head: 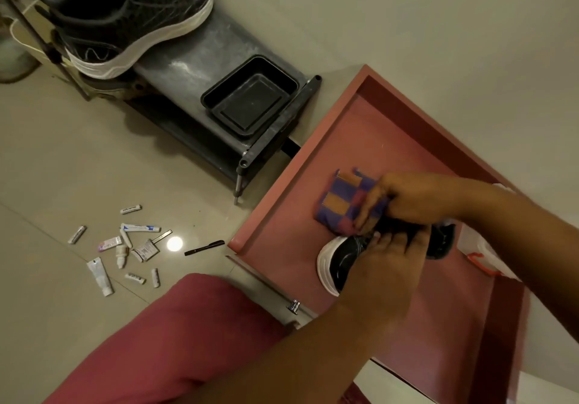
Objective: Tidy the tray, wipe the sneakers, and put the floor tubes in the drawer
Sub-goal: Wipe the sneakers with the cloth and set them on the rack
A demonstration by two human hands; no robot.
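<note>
Black sneaker gripped by the left hand over the open drawer, right hand pinching the checked cloth against it mid-wipe, tray beside the drawer looks cleared, tubes still on the floor.

Black sneaker with white sole, toe toward the drawer's front edge, held over the open pink drawer beside a checked cloth. Second sneaker on the rack. Empty black tray (rack's end). Small tubes scattered on the floor.
</note>
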